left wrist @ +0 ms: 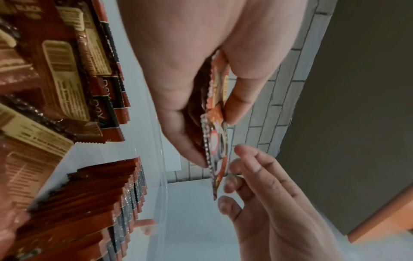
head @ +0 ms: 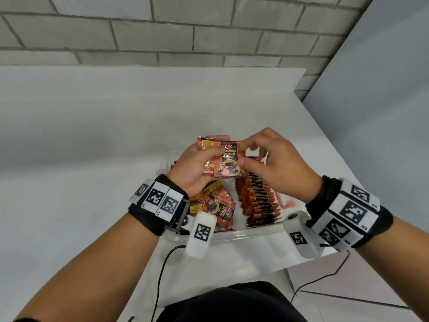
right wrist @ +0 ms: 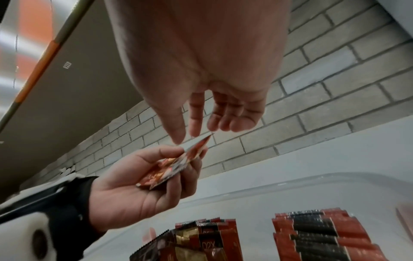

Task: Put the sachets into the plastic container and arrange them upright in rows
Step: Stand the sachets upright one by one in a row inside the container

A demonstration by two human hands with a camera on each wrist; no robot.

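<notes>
left hand point(head: 196, 167) grips a small stack of sachets point(head: 226, 159) above the plastic container point(head: 232, 234). right hand point(head: 277, 163), fingers loosely curled, reaches the top sachet's edge; can't tell if it pinches yet. upright row point(head: 261, 201) on container's right, loose sachets point(head: 216, 205) lying left.

The sachets point(head: 228, 159) look like glossy printed foil, crinkled, with serrated edges that catch the light. The plastic container point(head: 234, 235) at the lower middle of the head view is clear, smooth and shiny along its rim. The worktop point(head: 92, 135) is matt white and smooth. Behind it, across the top of the frame, the wall point(head: 185, 31) is rough grey brick with dull mortar lines. The wristbands point(head: 148, 219) look like black cloth.
</notes>
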